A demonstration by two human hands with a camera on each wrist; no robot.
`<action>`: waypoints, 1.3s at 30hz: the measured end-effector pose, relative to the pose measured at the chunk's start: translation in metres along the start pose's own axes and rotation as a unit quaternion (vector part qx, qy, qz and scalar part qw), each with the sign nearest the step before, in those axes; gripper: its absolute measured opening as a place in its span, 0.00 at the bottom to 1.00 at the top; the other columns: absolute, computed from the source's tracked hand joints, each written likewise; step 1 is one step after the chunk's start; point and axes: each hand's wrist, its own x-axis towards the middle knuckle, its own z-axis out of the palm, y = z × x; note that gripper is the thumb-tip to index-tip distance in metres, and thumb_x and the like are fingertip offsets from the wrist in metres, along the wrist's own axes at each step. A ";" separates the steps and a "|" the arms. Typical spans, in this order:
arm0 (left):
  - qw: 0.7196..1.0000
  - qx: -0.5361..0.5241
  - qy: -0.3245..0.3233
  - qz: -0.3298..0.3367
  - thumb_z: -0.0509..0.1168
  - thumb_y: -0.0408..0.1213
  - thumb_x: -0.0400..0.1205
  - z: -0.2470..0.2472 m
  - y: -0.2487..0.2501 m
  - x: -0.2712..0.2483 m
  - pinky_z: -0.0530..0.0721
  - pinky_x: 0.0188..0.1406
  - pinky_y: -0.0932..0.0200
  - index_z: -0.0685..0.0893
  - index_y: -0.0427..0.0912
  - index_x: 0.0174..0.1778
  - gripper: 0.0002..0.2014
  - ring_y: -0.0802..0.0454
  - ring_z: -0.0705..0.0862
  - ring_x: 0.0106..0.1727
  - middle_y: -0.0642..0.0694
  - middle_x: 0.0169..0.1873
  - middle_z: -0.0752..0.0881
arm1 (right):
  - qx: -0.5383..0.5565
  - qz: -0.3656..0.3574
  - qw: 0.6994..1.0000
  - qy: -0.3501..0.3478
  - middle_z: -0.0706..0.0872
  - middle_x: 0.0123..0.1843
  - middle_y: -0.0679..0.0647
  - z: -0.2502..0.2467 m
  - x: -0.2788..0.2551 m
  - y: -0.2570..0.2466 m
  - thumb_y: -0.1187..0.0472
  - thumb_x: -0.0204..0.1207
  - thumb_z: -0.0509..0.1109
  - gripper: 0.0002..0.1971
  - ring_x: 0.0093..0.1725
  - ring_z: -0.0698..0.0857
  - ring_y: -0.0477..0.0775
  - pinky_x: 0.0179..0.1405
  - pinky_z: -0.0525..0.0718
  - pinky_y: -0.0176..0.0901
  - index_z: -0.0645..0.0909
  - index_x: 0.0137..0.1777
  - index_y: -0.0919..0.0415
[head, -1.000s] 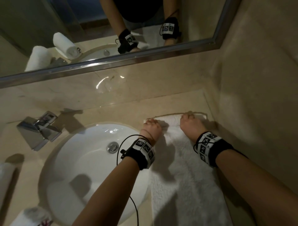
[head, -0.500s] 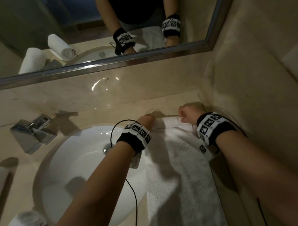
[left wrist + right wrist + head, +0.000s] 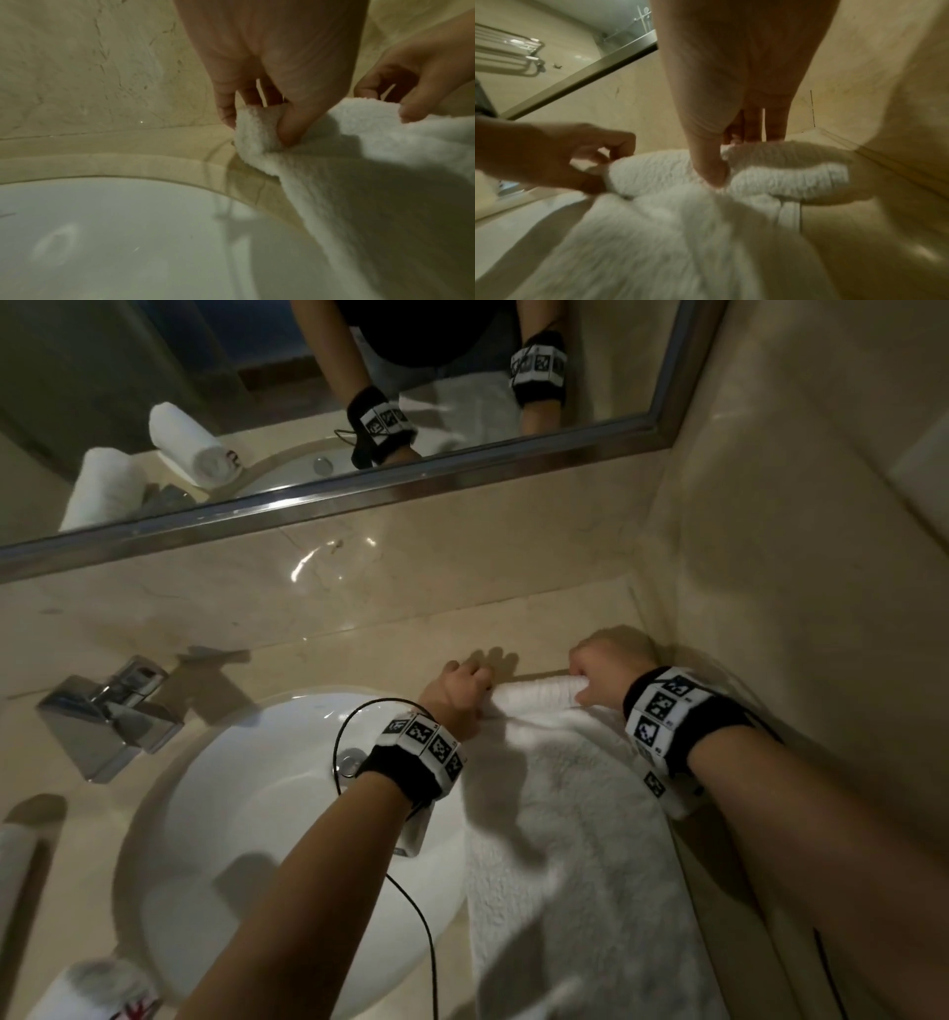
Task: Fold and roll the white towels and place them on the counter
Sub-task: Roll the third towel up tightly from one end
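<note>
A white towel (image 3: 575, 855) lies as a long strip on the beige counter (image 3: 359, 660), right of the sink, running from the front edge toward the back wall. Its far end is curled into a small roll (image 3: 539, 693). My left hand (image 3: 457, 690) pinches the roll's left end (image 3: 257, 125) between thumb and fingers. My right hand (image 3: 601, 670) grips the roll further right, thumb pressed into the cloth (image 3: 713, 172), close to the corner of the side wall. A finished rolled towel (image 3: 97, 988) sits at the bottom left.
The white oval sink (image 3: 257, 839) fills the counter's left middle, with a chrome tap (image 3: 110, 716) behind it. A framed mirror (image 3: 359, 485) hangs above and reflects two rolled towels. The beige side wall (image 3: 821, 557) stands tight against the right hand. Another towel edge (image 3: 13, 845) shows far left.
Both hands stayed at the towel's far end and turned the edge over. The flat far edge is now a small tight roll.
</note>
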 end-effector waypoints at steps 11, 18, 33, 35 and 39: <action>0.993 0.075 0.068 0.065 0.51 0.36 0.64 0.021 0.021 -0.043 0.80 0.22 0.65 0.87 0.45 0.31 0.17 0.48 0.86 0.30 0.47 0.32 0.86 | -0.040 0.021 0.998 0.047 0.74 0.67 0.63 0.045 -0.044 -0.038 0.74 0.79 0.53 0.17 0.67 0.74 0.61 0.61 0.76 0.49 0.71 0.67 0.68; 0.998 0.054 -0.021 0.008 0.52 0.28 0.81 0.022 0.035 -0.058 0.51 0.79 0.54 0.60 0.38 0.79 0.27 0.44 0.55 0.82 0.42 0.82 0.54 | -0.050 0.079 0.994 0.064 0.82 0.25 0.56 0.058 -0.061 -0.053 0.67 0.41 0.68 0.05 0.24 0.81 0.54 0.20 0.78 0.37 0.83 0.19 0.65; 0.997 0.046 -0.004 -0.067 0.58 0.29 0.79 0.013 0.069 -0.048 0.69 0.68 0.49 0.65 0.43 0.76 0.27 0.40 0.68 0.70 0.39 0.69 0.67 | 0.313 0.236 0.903 0.177 0.74 0.70 0.65 0.065 -0.084 -0.011 0.66 0.78 0.60 0.20 0.67 0.76 0.65 0.66 0.74 0.52 0.72 0.70 0.64; 0.998 0.034 0.026 -0.042 0.57 0.30 0.79 0.022 0.065 -0.052 0.63 0.74 0.46 0.56 0.50 0.80 0.33 0.40 0.65 0.74 0.39 0.73 0.64 | 0.362 0.253 0.884 0.154 0.79 0.64 0.66 0.067 -0.077 -0.003 0.63 0.77 0.62 0.18 0.62 0.80 0.66 0.61 0.79 0.53 0.72 0.67 0.62; 0.997 0.069 -0.015 -0.040 0.52 0.36 0.84 0.032 0.060 -0.053 0.44 0.79 0.38 0.36 0.48 0.82 0.36 0.41 0.43 0.83 0.41 0.83 0.41 | 0.393 0.238 0.878 0.131 0.82 0.62 0.61 0.075 -0.057 0.010 0.62 0.77 0.61 0.18 0.61 0.82 0.64 0.63 0.81 0.55 0.72 0.67 0.58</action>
